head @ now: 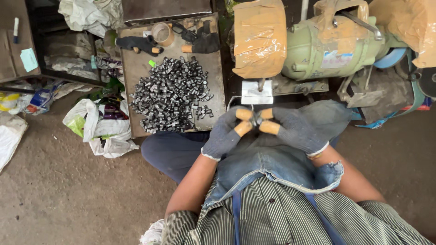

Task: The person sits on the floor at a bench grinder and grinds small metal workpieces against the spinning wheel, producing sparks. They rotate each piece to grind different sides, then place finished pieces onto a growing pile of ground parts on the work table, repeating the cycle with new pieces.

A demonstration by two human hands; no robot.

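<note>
Seated at the grinder, we look down at our own lap. Left hand (pixel 225 131) and right hand (pixel 290 129) both wear dark knit gloves with orange-taped fingertips. The two hands meet over the denim apron (pixel 272 159), fingertips pressed together on a small metal piece (pixel 255 119). It is pinched between both grips, mostly hidden by the fingertips; its shape we cannot tell. Both grips are closed on it.

Just ahead of the hands: the small metal tool rest (pixel 257 93) of the pale green bench grinder (pixel 327 52), whose wheel guard is wrapped in tan tape (pixel 259 38).

To the left, well apart from the hands, a metal tray (pixel 136 68) carries a heap of small dark metal sleeves (pixel 170 93), a spare pair of gloves (pixel 200 41) and a tape roll (pixel 162 32). White plastic bags (pixel 102 129) lie on the floor beside the tray.
</note>
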